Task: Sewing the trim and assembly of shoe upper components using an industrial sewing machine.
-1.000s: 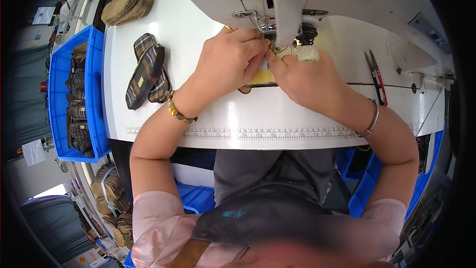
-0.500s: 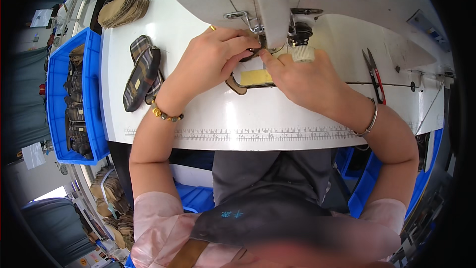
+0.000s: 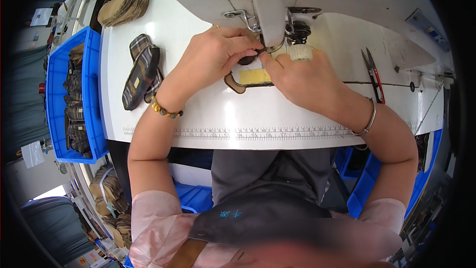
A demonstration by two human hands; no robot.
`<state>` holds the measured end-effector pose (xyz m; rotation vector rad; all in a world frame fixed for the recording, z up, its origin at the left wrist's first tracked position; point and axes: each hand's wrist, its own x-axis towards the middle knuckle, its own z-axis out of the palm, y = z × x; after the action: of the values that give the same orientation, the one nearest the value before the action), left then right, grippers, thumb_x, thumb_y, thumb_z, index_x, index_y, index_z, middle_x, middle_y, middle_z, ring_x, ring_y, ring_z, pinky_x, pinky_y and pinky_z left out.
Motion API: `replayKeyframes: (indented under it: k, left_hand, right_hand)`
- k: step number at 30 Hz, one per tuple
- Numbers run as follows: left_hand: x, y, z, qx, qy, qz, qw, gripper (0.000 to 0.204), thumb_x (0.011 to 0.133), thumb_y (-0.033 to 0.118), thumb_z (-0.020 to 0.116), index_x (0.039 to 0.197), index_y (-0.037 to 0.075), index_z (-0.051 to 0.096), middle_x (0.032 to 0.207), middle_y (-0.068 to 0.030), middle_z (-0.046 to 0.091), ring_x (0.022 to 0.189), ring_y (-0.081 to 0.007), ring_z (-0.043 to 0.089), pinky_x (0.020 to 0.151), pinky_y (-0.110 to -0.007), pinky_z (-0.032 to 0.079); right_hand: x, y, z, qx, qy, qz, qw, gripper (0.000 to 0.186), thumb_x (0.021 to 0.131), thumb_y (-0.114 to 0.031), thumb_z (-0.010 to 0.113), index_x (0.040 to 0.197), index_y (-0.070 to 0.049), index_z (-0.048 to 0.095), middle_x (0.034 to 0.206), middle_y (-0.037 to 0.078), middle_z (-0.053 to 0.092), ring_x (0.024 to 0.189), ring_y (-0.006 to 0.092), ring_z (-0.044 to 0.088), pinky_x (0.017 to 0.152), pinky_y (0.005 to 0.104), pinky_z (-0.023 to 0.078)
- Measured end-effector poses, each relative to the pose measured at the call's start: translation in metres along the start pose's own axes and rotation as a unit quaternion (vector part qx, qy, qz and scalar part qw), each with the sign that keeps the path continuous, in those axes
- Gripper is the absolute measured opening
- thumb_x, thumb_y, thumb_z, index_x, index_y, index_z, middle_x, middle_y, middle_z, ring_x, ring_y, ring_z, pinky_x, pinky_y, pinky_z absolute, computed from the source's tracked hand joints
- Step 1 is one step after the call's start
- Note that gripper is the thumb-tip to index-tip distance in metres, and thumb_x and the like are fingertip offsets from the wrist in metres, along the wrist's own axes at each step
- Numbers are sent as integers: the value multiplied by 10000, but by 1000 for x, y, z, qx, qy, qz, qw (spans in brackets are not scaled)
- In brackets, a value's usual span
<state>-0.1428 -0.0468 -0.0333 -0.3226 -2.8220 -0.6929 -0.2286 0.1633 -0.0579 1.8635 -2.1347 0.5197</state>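
Observation:
My left hand (image 3: 214, 55) is by the sewing machine (image 3: 274, 15), its fingertips pinched on a small dark piece (image 3: 247, 60) close to the needle area. The machine's head hides most of that piece, so its exact kind is unclear. My right hand (image 3: 308, 80) comes in from the other side with fingers bent, index fingertip pressed against the same dark piece. Below the fingers, a tan, dark-edged sole-shaped piece (image 3: 235, 84) lies partly covered on the white table (image 3: 213, 114). Beside it is a yellow strip (image 3: 253, 76) on the machine bed.
Plaid slippers (image 3: 142, 77) lie overlapping at the left. Behind them stands a stack of tan soles (image 3: 124, 7). A blue bin (image 3: 95, 94) holding dark plaid pieces adjoins the table's left edge. Red-handled scissors (image 3: 375, 77) lie at the right; a printed ruler (image 3: 248, 134) runs along the front.
The dark piece has turned slightly under my fingertips and shows a rounder edge. Both hands stay almost in the same place.

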Motion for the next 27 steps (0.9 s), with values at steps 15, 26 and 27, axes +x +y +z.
replayKeyframes:
  k: [15,26,27]
  left_hand:
    - [-6,3,1,140,-3,60,988,329,749,78,692,1058,172,756,1006,21,670,818,-220,653,658,-329,553]
    - [-1,7,7,124,48,42,990,269,760,29,742,1019,93,773,846,-65,689,727,-257,654,648,-361,519]
    - [-1,8,6,124,48,41,990,269,760,29,742,1019,93,773,846,-65,689,727,-257,654,648,-361,519]
  right_hand:
    - [0,0,2,10,18,1,1000,132,795,-92,642,910,-44,684,612,49,629,554,202,659,476,344,490]
    - [1,6,10,-43,27,-1,999,196,830,-126,650,999,-71,732,527,50,578,460,212,609,423,341,449]
    - [1,6,10,-51,23,0,998,212,831,-128,649,1017,-73,735,522,48,573,452,213,603,421,341,447]
